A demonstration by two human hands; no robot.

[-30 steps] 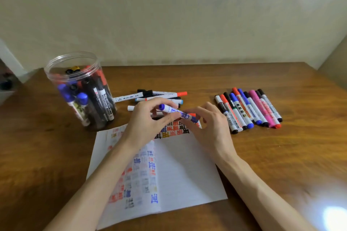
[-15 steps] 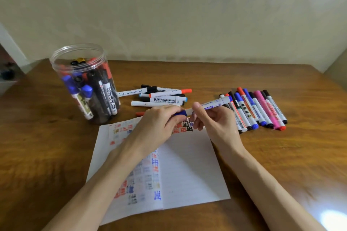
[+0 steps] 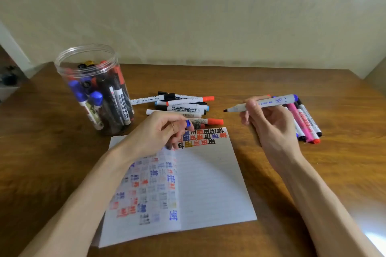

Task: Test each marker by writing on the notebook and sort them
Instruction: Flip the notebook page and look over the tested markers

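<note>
My right hand [image 3: 265, 123] holds an uncapped grey-white marker [image 3: 269, 102] level above the table, its dark tip pointing left and its blue end to the right. My left hand [image 3: 160, 133] rests over the top left of the open notebook [image 3: 200, 185] and pinches the marker's blue cap [image 3: 188, 123]. The notebook's pages carry rows of coloured test marks.
A clear plastic jar [image 3: 94, 87] with several markers stands at the back left. A loose pile of markers [image 3: 183, 104] lies behind the notebook. A neat row of sorted markers [image 3: 305, 123] lies to the right, partly behind my right hand. The wooden table [image 3: 313, 173] ends at a wall.
Both hands held the capped blue marker together; they pulled apart. The cap stayed in my left hand, and my right hand carried the bare marker to the right.
</note>
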